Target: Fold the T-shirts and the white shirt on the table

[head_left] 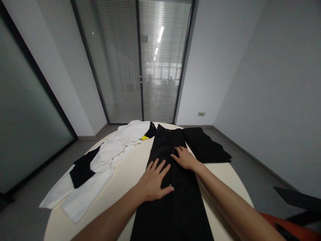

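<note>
A long black garment (173,207) lies flat over the table, running from its far edge toward me; whether it is a skirt or trousers I cannot tell. My left hand (154,182) rests on its left part, fingers spread and palm down. Farther up, my right hand (184,158) lies on the right side of the same cloth with its fingers stretched out. Near my left thumb shows a tiny pale spot on the fabric. Another black cloth piece (205,145) spreads to the right of the garment's upper end.
Rumpled white clothes (107,154) lie at the left, partly hanging past the edge of the round cream table (127,174). Black cloth (86,167) and a yellow item (144,137) show among them. An orange and black chair (296,222) stands at right. Glass panels (160,87) stand beyond.
</note>
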Motion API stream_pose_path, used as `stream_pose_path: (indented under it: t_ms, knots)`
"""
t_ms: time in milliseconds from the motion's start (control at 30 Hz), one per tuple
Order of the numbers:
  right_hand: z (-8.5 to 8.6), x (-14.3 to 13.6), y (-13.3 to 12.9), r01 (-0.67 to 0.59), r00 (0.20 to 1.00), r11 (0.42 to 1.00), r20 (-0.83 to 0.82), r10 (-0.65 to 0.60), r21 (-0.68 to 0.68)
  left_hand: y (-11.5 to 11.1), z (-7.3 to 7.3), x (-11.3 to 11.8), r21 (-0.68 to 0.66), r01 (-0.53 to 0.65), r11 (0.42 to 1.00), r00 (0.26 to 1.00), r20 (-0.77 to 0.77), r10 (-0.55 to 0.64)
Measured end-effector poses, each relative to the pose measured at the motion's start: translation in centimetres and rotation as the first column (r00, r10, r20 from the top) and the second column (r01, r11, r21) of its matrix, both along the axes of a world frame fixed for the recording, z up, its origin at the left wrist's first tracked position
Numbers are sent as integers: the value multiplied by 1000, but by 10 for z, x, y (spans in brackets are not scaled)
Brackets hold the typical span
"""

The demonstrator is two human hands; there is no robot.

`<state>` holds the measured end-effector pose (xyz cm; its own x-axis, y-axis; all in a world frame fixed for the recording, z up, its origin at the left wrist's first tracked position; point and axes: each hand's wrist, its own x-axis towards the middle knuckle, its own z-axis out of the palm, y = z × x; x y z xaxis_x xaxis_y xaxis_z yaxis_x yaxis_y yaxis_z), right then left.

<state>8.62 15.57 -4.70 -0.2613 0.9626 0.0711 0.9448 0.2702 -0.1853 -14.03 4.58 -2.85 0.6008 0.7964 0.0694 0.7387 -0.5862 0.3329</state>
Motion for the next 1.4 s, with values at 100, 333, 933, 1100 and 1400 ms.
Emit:
stream_pose_path:
  t_ms: [100,333,933,1100,1400]
  knots:
    - [-11,1,-4,-15,1000,1000,-24,15,0,-5,2,5,76,-56,996,998,30,54]
    - [-5,11,1,-102,981,983,-151,125,150,-13,-1,-2,38,80,996,997,8,-80]
    - [25,21,-48,-382,906,922,-174,386,55,-10,5,-10,51,286,957,956,57,-289]
    - [27,14,-51,-430,873,901,-230,430,53,-4,1,-7,111,352,929,929,78,-362]
    - [24,14,-47,-418,869,907,-273,413,43,-24,21,5,119,410,904,910,12,-414]
